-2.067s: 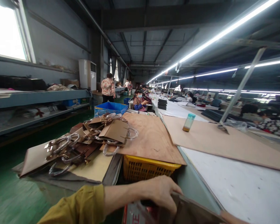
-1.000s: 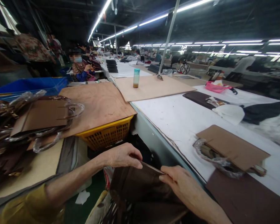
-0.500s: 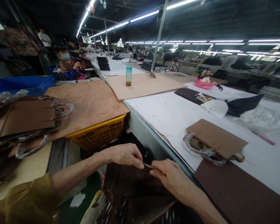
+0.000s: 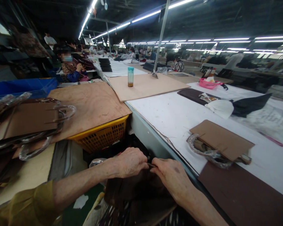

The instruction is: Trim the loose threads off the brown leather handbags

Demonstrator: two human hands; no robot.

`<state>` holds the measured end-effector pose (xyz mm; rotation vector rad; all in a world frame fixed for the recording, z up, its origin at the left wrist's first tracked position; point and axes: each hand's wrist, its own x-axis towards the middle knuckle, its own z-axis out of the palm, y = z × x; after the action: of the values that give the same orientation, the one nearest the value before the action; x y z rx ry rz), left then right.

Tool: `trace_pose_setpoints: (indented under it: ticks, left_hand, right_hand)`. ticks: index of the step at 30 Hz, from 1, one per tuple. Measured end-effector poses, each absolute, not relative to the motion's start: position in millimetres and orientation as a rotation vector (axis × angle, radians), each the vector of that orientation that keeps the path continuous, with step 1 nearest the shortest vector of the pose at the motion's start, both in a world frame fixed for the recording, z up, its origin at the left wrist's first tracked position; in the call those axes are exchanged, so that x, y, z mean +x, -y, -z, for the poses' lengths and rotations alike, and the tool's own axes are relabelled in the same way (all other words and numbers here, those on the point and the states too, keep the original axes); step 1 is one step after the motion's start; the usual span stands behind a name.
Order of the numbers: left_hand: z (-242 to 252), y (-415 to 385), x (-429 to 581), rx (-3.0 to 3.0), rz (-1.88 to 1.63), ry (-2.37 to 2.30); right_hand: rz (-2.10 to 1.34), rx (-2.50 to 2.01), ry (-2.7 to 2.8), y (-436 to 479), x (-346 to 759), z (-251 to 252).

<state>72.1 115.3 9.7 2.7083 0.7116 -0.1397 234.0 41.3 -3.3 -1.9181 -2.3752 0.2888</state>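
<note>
A dark brown leather-like bag (image 4: 141,191) lies across my lap, its lower part in shadow. My left hand (image 4: 130,162) is closed on its upper edge, fingers curled down and knuckles up. Close beside it, my right hand (image 4: 171,172) pinches the same edge between thumb and fingers. A short, thin strip of that edge shows between the two hands. To the right, a brown bag (image 4: 223,138) with plastic-wrapped handles lies on the white-covered table (image 4: 160,114). Whether either hand also holds a small tool is hidden.
More brown bags (image 4: 28,121) with wrapped handles lie at left, near a blue bin (image 4: 40,86). A yellow basket (image 4: 101,133) stands under a brown board (image 4: 89,100). Ahead are a bottle (image 4: 130,77) and a pink basket (image 4: 208,84). A co-worker (image 4: 72,69) sits at far left.
My left hand has shifted slightly right and turned, its fingers now more curled over the edge. My right hand stays on the edge, nearly in place. The view has swung slightly left.
</note>
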Motion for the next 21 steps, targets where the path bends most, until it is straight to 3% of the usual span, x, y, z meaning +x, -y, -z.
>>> trace_pose_setpoints:
  ticks: [11,21]
  left_hand:
    - [-30,-138,33,2.22,0.02,-0.737]
    - [-11,-132,13,2.053,-0.158,-0.853]
  right_hand:
    - [-0.58,-1.837,2.214,-44,237,4]
    - [-0.636,-1.835,2.194,-46,235,7]
